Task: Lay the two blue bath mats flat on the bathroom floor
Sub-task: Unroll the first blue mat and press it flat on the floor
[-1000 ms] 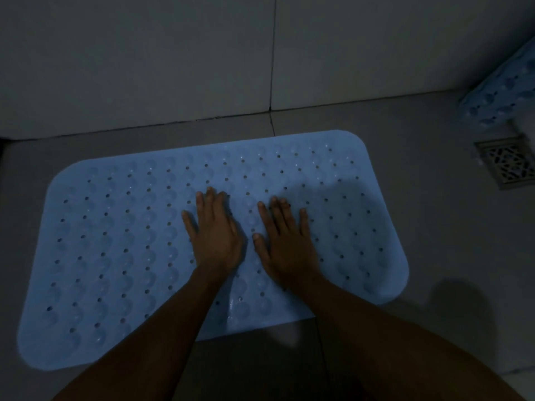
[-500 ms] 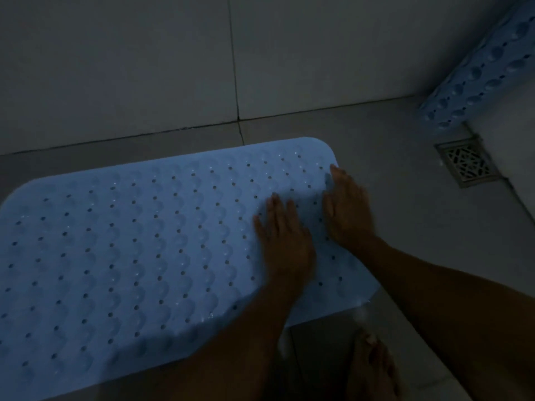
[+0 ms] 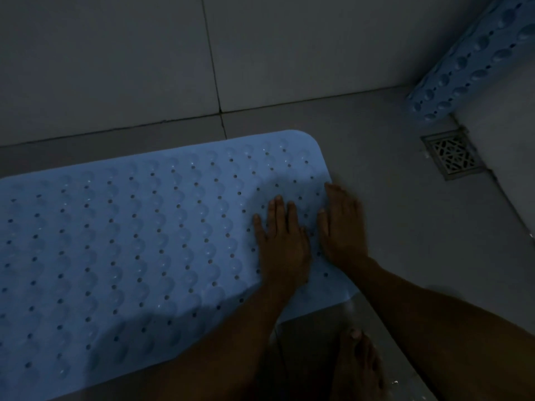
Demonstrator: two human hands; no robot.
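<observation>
Both hands are pressing flat, fingers straight, on the right end of the mat [image 3: 139,241], which is lying spread on the floor [image 3: 390,198] by the wall [image 3: 115,59]. The left hand [image 3: 282,244] is sitting just beside the right hand [image 3: 343,227] at the mat's edge. The second mat [image 3: 474,59] is leaning rolled in the corner, near the drain [image 3: 451,154]. A bare foot [image 3: 359,369] is standing on the floor below.
</observation>
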